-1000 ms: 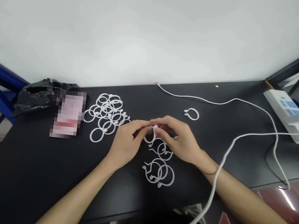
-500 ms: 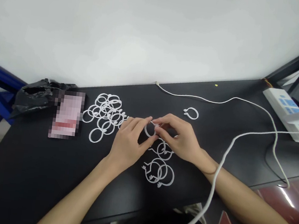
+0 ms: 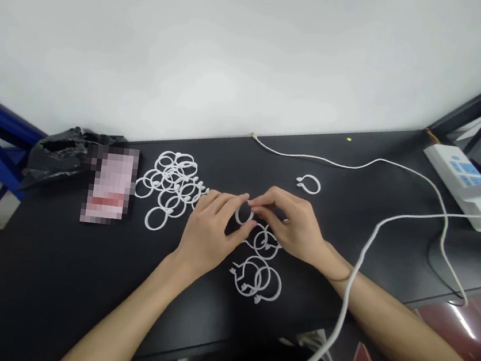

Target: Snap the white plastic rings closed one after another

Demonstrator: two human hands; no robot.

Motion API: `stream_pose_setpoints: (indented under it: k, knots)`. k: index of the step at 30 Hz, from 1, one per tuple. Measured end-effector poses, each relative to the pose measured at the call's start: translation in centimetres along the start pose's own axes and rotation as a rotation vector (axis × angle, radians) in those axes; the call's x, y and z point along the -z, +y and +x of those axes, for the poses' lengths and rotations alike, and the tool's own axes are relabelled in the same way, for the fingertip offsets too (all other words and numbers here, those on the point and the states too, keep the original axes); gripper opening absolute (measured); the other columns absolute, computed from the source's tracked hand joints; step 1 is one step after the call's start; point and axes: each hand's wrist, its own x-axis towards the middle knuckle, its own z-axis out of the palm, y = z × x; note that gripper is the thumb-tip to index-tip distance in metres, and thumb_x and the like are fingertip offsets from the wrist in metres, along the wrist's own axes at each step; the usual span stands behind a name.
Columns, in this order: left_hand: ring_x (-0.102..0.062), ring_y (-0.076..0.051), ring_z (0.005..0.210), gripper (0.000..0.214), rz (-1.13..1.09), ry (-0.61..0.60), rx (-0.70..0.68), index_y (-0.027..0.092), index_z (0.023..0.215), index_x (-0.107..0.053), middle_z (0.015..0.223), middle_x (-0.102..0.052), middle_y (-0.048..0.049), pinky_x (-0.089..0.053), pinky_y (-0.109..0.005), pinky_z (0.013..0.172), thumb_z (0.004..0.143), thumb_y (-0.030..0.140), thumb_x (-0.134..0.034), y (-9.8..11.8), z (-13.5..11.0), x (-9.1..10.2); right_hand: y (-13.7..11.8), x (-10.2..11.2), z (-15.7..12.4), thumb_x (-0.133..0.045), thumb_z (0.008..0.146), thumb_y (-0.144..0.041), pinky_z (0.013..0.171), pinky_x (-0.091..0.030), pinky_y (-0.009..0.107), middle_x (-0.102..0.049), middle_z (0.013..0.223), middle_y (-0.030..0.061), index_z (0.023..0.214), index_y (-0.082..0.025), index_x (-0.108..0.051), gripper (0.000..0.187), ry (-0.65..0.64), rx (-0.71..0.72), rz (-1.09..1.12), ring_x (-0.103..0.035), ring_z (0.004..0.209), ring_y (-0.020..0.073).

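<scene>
A white plastic ring (image 3: 237, 218) stands between my two hands over the black table. My left hand (image 3: 209, 226) curls round its left side, with the index finger at the top and the thumb at the lower right. My right hand (image 3: 296, 224) pinches the ring's upper right, where the fingertips hide the clasp. Just below my hands lie several similar rings (image 3: 279, 288), overlapping, some with their clasp ends apart. Left of my left hand is a pile of white rings (image 3: 147, 220), partly covered by that hand. One more ring (image 3: 318, 185) lies alone beyond my right hand.
A blurred pink packet (image 3: 113, 174) and a crumpled black plastic bag (image 3: 71, 144) lie at the far left. White cables (image 3: 359, 263) cross the right side and pass over my right forearm. A white device with blue labels (image 3: 459, 170) stands at the right.
My left thumb and right fingertips have drawn apart. More of the held ring shows between them now, as a rounder loop. The rings on the table lie as before.
</scene>
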Motion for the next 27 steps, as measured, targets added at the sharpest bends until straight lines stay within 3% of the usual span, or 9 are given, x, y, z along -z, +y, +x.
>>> stream_pose_setpoints:
  k: [4, 9, 15, 19, 24, 27]
  knots:
    - [-0.061, -0.022, 0.097, 0.032, -0.038, -0.027, 0.04, 0.017, 0.115, -0.06, 0.105, -0.07, -0.0071, -0.049, -0.042, 0.093, 0.091, 0.037, -0.061, 0.1, 0.2, 0.1, 0.2, -0.4, -0.1, -0.059, 0.094, -0.023, 0.065, -0.052, 0.024, -0.07, 0.086, 0.0014, 0.093, -0.02, -0.066, 0.008, 0.032, -0.027, 0.007, -0.065, 0.074, 0.0118]
    - [-0.06, -0.025, 0.098, 0.032, 0.124, 0.066, 0.024, 0.021, 0.118, -0.059, 0.105, -0.068, -0.0081, -0.048, -0.044, 0.092, 0.091, 0.037, -0.061, -0.8, 0.5, 0.7, 0.9, -0.3, 0.0, -0.062, 0.093, -0.033, 0.068, -0.054, 0.027, -0.07, 0.09, 0.0022, 0.114, -0.022, -0.062, 0.024, 0.052, -0.085, -0.077, -0.066, 0.077, 0.0142]
    - [-0.056, -0.033, 0.099, 0.034, 0.471, 0.163, 0.203, 0.02, 0.118, -0.062, 0.105, -0.063, -0.0135, -0.046, -0.049, 0.085, 0.089, 0.04, -0.059, -4.5, 1.0, 2.2, 3.5, 1.7, 0.6, -0.058, 0.093, -0.035, 0.081, -0.049, 0.042, -0.064, 0.102, 0.0127, 0.111, -0.017, -0.064, 0.026, 0.182, -0.179, -0.696, -0.059, 0.094, 0.0281]
    - [-0.054, -0.038, 0.1, 0.04, 0.542, 0.15, 0.261, 0.018, 0.122, -0.062, 0.106, -0.063, -0.0166, -0.044, -0.05, 0.08, 0.089, 0.041, -0.058, -6.4, 0.8, 2.6, 4.9, 2.8, 0.5, -0.064, 0.086, -0.037, 0.079, -0.047, 0.045, -0.061, 0.105, 0.0163, 0.102, -0.013, -0.066, 0.029, 0.152, -0.297, -0.925, -0.054, 0.094, 0.0324]
    - [-0.051, -0.04, 0.104, 0.044, 0.534, 0.123, 0.28, 0.016, 0.125, -0.061, 0.116, -0.062, -0.0185, -0.042, -0.054, 0.084, 0.089, 0.041, -0.057, -5.8, 0.9, 2.7, 5.4, 2.7, 0.3, -0.058, 0.089, -0.028, 0.074, -0.044, 0.042, -0.062, 0.095, 0.013, 0.087, -0.017, -0.066, 0.014, 0.033, -0.281, -0.956, -0.053, 0.088, 0.0295]
    - [-0.05, -0.037, 0.106, 0.038, 0.472, 0.14, 0.211, 0.018, 0.123, -0.061, 0.118, -0.063, -0.0155, -0.042, -0.053, 0.088, 0.09, 0.035, -0.057, -4.5, 1.0, 2.4, 5.1, 2.4, 0.4, -0.055, 0.091, -0.023, 0.075, -0.044, 0.041, -0.063, 0.093, 0.0114, 0.086, -0.017, -0.065, 0.013, 0.0, -0.252, -0.898, -0.053, 0.087, 0.0281]
